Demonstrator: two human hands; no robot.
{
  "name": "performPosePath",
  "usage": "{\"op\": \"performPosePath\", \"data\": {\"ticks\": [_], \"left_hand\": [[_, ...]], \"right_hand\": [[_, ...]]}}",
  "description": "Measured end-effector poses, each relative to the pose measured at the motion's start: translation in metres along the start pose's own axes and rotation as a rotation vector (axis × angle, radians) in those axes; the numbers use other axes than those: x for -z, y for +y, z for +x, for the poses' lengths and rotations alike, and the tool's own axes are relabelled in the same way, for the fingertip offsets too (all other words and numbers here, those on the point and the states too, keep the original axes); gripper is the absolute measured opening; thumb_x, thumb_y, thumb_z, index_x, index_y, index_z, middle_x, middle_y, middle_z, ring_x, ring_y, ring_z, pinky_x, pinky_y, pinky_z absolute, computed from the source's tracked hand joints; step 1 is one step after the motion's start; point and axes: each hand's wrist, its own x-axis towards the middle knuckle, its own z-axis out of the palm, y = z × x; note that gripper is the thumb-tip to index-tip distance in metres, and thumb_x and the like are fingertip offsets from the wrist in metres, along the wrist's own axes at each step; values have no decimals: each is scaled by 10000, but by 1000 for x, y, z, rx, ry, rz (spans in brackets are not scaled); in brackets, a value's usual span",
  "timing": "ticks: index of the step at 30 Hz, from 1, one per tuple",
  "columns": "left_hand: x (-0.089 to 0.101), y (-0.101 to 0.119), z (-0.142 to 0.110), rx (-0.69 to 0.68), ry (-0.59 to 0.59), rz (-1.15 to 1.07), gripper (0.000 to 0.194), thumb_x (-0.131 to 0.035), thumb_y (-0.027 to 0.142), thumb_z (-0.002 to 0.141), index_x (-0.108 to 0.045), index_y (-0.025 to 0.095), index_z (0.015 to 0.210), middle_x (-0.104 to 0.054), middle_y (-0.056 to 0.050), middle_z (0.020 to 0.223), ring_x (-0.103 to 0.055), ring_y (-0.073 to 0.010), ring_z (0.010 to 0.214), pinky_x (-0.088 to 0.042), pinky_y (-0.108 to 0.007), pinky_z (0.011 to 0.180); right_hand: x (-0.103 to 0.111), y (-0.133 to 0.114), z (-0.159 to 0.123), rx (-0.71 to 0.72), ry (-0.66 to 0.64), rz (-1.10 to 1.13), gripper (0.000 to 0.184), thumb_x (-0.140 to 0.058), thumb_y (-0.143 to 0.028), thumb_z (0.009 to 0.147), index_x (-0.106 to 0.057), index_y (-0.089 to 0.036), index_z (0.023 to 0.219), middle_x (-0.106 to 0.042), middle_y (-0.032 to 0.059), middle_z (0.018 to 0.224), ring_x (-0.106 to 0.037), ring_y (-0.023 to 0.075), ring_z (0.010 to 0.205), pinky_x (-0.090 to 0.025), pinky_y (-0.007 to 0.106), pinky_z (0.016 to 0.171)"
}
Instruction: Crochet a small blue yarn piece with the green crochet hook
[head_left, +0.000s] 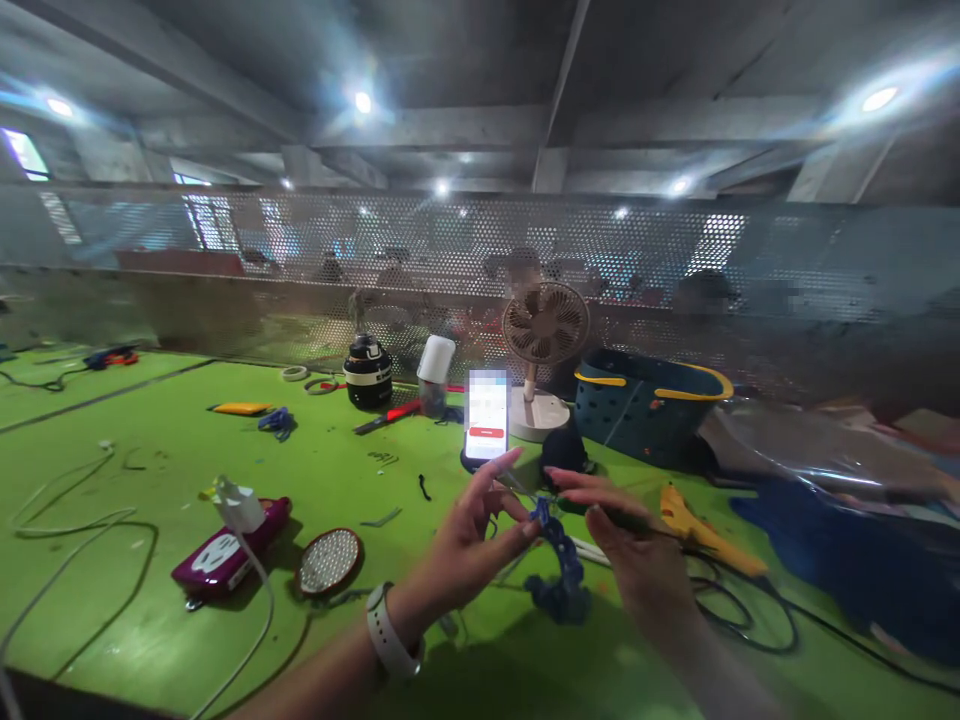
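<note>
Treat as a handling step, apparently at the upper end of the blue strip (pixel 568 562), pinched between left hand (pixel 474 530) thumb and finger over the green table (pixel 187 460). Note the right hand (pixel 641 550) just beside, with fingers extended; cannot tell how far closed or whether holding anything. Next, presumably, keep the left pinch steady and bring the right closer.

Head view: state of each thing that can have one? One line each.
Left hand: fingers closed on blue braid
Right hand: fingers extended, grip unclear
Phone: upright, lit
Fan: upright, spin unclear
Charger: plugged into purple power strip
Yellow corded tool: lying down, power unclear
Basket: upright, handles lowered
Black bottle: upright
White wristband: fastened
Ceiling lights: on
</note>
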Motion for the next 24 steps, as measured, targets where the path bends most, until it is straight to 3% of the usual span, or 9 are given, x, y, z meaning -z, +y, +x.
{"op": "performPosePath", "data": {"ticks": [3, 6, 12, 15, 19, 21, 24], "left_hand": [[2, 4, -1, 23, -25, 0, 694, -714, 255, 838, -388, 269, 1450, -616, -30, 908, -582, -165, 874, -468, -337, 802], [3, 10, 0, 67, -21, -17, 653, -729, 250, 822, -446, 263, 1411, -622, -53, 1007, -588, -195, 983, -463, -354, 855], [-1, 16, 4, 135, 86, -103, 700, -798, 267, 750, -482, 173, 1367, -615, 12, 753, -546, -101, 673, -422, -250, 623], [-6, 14, 4, 168, 144, -161, 769, -822, 246, 722, -457, 161, 1392, -658, 7, 736, -600, -117, 715, -459, -272, 707], [-12, 7, 1, 189, 126, -323, 751, -826, 249, 719, -483, 190, 1384, -697, 5, 729, -654, -135, 720, -489, -293, 747], [-12, 2, 1, 212, 93, -407, 706, -829, 230, 715, -525, 208, 1351, -707, 6, 740, -664, -138, 714, -494, -301, 759], [-7, -2, 3, 247, 52, -466, 676, -843, 193, 694, -570, 196, 1312, -715, 1, 739, -661, -131, 693, -483, -293, 765]], "right_hand": [[5, -1, -1, 25, -56, -99, 208, -648, -458, 868, -764, -286, 878, -792, 50, 943, -690, 263, 1061, -420, 479, 1073], [10, 5, -3, 5, -117, -161, 186, -638, -435, 881, -752, -289, 897, -797, 42, 929, -696, 263, 1060, -421, 487, 1078], [8, 14, -6, 44, -55, -215, 156, -596, -376, 919, -731, -297, 921, -792, 30, 984, -688, 254, 1087, -528, 429, 958], [3, 16, -6, 323, -104, -342, 132, -590, -287, 931, -711, -314, 977, -789, 2, 997, -720, 206, 1001, -486, 438, 1019], [3, 13, -7, 794, -98, -775, 281, -652, -160, 875, -684, -306, 1113, -768, 34, 1095, -731, 191, 935, -310, 475, 1154], [5, 8, -7, 892, -72, -878, 322, -660, -140, 866, -676, -297, 1146, -769, 58, 1092, -735, 195, 919, -272, 469, 1169], [9, 0, -3, 919, -119, -809, 358, -642, -190, 891, -639, -333, 1219, -791, 33, 1007, -745, 196, 847, -348, 461, 1122]]}}
